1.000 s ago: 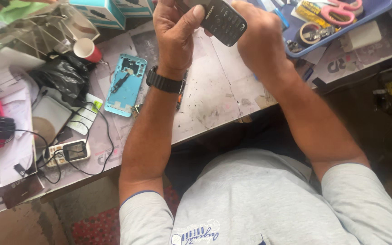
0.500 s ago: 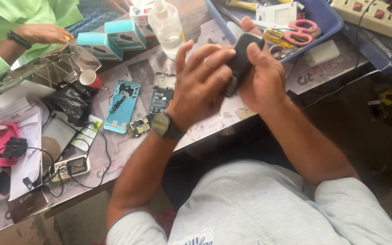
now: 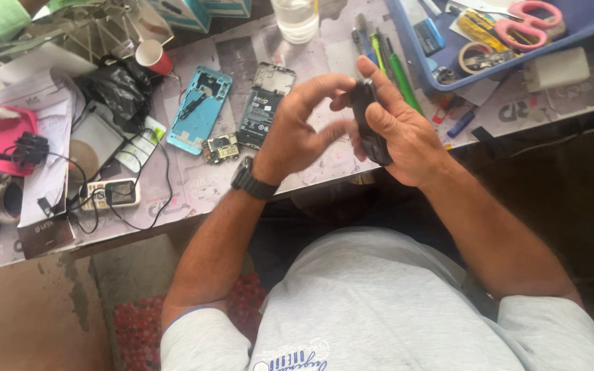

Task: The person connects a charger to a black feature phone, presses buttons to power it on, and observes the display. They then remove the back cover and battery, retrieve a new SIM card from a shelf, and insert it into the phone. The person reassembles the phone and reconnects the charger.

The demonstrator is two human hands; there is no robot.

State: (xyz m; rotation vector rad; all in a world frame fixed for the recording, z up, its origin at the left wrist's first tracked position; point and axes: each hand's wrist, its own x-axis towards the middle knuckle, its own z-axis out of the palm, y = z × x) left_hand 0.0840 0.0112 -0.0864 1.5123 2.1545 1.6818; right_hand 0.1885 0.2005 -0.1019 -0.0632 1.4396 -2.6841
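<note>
Item: dark phone (image 3: 368, 124), held edge-on above table (image 3: 324, 172), in front of my chest. My right hand (image 3: 407, 141) wraps it, fingers closed around body. My left hand (image 3: 297, 130), black watch (image 3: 249, 180) at wrist, fingers pinching phone's upper end and side. On table left of hands: open phone chassis with battery (image 3: 264, 106), light blue back cover (image 3: 201, 108), small circuit board (image 3: 220, 147). Right, behind hands: blue tray (image 3: 586, 20) holding pink scissors (image 3: 534, 17), tape roll (image 3: 477, 56). Pens (image 3: 386, 58) lying beside tray.

The worn grey counter (image 3: 324, 172) carries a light-blue plastic phone back cover (image 3: 199, 110), a small circuit board (image 3: 221, 147), a blue plastic tray (image 3: 517, 65) and a red paper cup (image 3: 154, 56).
</note>
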